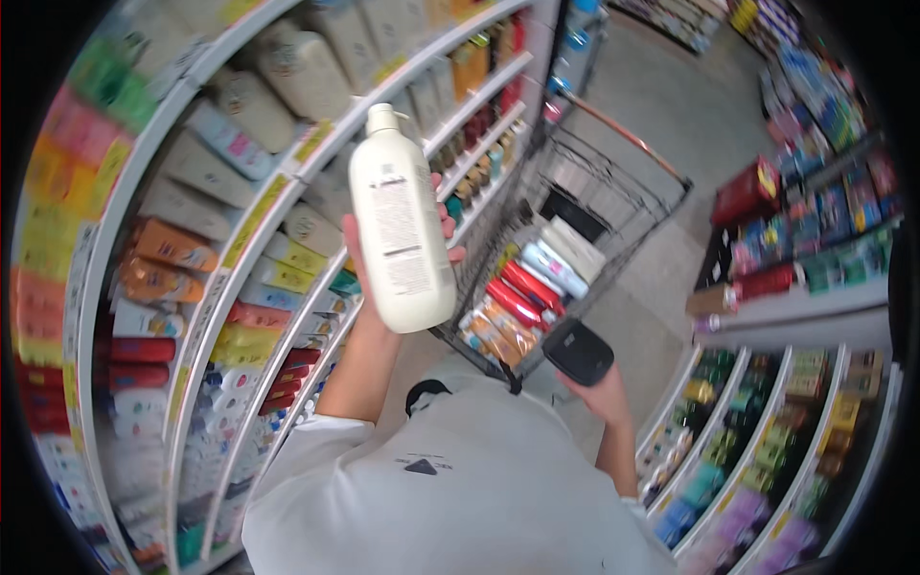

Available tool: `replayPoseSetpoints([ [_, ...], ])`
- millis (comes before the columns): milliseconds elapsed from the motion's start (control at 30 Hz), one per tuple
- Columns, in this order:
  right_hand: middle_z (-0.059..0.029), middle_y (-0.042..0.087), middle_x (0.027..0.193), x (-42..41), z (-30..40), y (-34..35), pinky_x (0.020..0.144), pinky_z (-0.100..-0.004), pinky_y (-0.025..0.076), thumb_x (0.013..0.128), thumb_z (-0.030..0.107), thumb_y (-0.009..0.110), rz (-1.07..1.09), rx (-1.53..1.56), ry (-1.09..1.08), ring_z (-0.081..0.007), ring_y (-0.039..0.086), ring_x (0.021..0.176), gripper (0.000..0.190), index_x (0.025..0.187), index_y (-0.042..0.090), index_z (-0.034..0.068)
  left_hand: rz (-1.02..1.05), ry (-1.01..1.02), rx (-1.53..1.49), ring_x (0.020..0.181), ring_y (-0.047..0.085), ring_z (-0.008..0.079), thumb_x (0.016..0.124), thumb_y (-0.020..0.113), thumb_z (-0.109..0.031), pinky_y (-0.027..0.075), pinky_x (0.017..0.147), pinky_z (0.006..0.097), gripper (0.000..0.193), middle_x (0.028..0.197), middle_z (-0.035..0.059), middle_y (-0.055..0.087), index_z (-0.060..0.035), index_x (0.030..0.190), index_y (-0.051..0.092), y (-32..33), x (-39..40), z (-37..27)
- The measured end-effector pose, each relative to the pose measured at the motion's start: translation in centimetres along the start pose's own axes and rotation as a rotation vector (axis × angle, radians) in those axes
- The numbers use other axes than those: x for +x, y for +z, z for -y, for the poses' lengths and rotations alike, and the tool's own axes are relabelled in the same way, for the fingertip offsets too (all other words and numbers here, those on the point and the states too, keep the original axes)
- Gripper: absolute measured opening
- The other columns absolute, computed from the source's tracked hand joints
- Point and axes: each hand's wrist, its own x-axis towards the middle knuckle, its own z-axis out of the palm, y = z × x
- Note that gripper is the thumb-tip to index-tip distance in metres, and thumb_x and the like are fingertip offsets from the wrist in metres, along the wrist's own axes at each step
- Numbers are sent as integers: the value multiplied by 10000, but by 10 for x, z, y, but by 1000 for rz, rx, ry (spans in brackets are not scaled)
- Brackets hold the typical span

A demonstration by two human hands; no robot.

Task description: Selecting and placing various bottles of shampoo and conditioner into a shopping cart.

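Observation:
A large cream pump bottle [402, 230] stands nearly upright in my left hand [365, 262], its back label with printed text facing me. My fingers wrap around it from behind, and their tips show at its right edge. My right hand [604, 395] is lower down on the right, around a black handheld device [579, 352] whose dark, rounded face points up. Between and beyond my hands is a wire shopping cart [625, 269], holding red bottles [525, 293], orange packs [501, 330], pale blue-and-white bottles [553, 267] and a black flat item [573, 213].
Store shelves [233, 251] with bottles and tubes curve along the left. More shelves [773, 445] with boxes and bottles stand at the lower right, below a display of packaged goods [826, 223]. The cart's orange handle [625, 133] lies toward the aisle floor [661, 86].

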Motion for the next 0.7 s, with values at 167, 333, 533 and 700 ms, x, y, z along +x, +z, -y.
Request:
replayPoseSetpoints([
  [167, -176, 737, 938, 9, 34, -6, 800, -354, 548, 747, 138, 831, 115, -49, -81, -266, 698, 813, 366, 1054, 694, -8, -285, -403, 168, 992, 644, 325, 910, 389, -741, 568, 788, 479, 910, 1202, 227, 616, -19, 1462, 434, -27, 0, 83],
  [333, -163, 711, 829, 0, 13, -16, 706, -366, 559, 762, 176, 837, 120, -84, -13, -316, 661, 679, 343, 991, 665, -12, -198, -670, 2, 998, 668, 337, 942, 354, -703, 589, 794, 466, 862, 1241, 255, 624, -13, 1447, 458, -57, 5, 134],
  [533, -5, 572, 674, -2, -14, -23, 512, -287, 497, 895, 220, 780, 162, 764, 664, -113, 578, 537, 244, 998, 638, 51, -227, -613, 275, 1064, 643, 319, 885, 466, -709, 572, 860, 467, 900, 1269, 195, 615, -27, 1470, 412, -72, 16, 153],
  [700, -17, 571, 668, -5, -46, -22, 514, -320, 511, 908, 226, 761, 87, 988, 729, -134, 580, 537, 219, 946, 627, 57, -159, -623, 911, 1184, 593, 259, 928, 652, -313, 519, 973, 415, 698, 1352, 136, 539, -55, 1497, 340, -129, 54, 156],
])
